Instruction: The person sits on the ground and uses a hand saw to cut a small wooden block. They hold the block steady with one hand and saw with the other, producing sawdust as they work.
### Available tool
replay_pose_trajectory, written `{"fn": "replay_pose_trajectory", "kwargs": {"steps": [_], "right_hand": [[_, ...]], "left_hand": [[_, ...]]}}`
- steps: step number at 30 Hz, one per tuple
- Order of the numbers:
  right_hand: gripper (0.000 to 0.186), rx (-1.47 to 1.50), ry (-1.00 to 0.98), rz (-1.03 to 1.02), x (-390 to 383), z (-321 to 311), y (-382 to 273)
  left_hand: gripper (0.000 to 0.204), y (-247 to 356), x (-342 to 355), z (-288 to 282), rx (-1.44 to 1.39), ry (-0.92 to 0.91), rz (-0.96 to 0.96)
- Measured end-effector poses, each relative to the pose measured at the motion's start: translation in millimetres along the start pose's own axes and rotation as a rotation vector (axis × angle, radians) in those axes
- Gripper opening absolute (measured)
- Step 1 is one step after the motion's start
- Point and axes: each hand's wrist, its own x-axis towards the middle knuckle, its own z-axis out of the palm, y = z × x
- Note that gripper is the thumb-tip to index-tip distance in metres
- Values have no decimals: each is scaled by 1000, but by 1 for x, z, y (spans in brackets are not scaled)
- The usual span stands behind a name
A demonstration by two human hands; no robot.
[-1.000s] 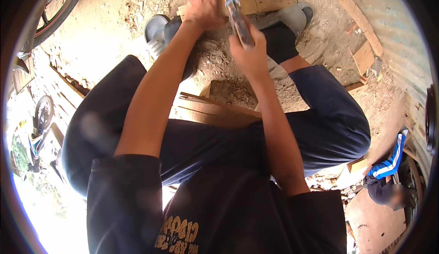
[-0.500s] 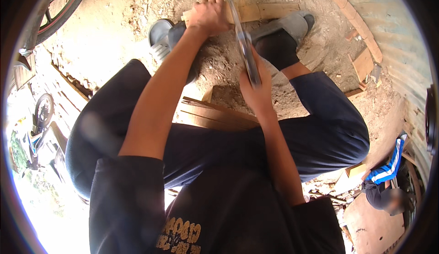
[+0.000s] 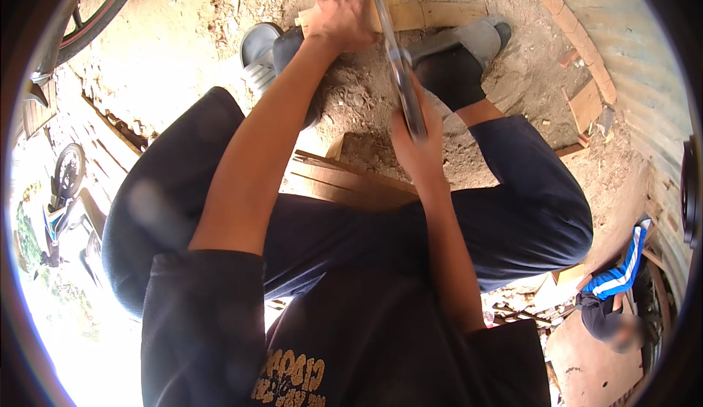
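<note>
My left hand (image 3: 338, 25) presses down with curled fingers on a pale strip of wood (image 3: 439, 13) lying crosswise at the top of the view, between and beyond my sandalled feet (image 3: 469, 45). Closed round the handle of a long, narrow-bladed hand tool (image 3: 384, 23), apparently a saw, is my right hand (image 3: 421, 129). The blade points away from me and crosses the wood just right of my left hand; whether it touches is unclear. Wooden boards (image 3: 344, 176) lie under my bent legs.
A wheel (image 3: 102, 8) is at the upper left, a motorbike (image 3: 58, 209) farther down. A corrugated wall (image 3: 644, 92) curves along the right beside brick edging (image 3: 575, 34) and wood scraps (image 3: 586, 103). Another person (image 3: 608, 312) in blue striped trousers is at the lower right.
My right hand and the tool have moved back toward my body since a second ago, mostly in the first half second. My left hand has shifted slightly right on the wood.
</note>
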Motion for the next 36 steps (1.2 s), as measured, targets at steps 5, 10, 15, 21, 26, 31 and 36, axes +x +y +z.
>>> {"fn": "replay_pose_trajectory", "kwargs": {"steps": [5, 10, 15, 21, 26, 31, 36], "right_hand": [[60, 160, -43, 77, 45, -1, -17], [56, 135, 77, -49, -5, 4, 3], [57, 163, -15, 81, 38, 2, -21], [58, 175, 149, -91, -11, 10, 18], [56, 254, 39, -13, 49, 7, -13], [50, 187, 148, -115, -6, 6, 6], [50, 195, 35, -36, 37, 8, -11]], "left_hand": [[60, -2, 10, 6, -50, -1, -5], [73, 0, 4, -5, -19, -122, -24], [81, 2, 5, 4, -23, -171, -10], [80, 1, 5, -1, 12, -155, -12], [77, 1, 9, -2, -19, -160, -22], [78, 3, 7, -3, 80, -159, -23], [81, 3, 8, -3, 14, -191, -22]]}}
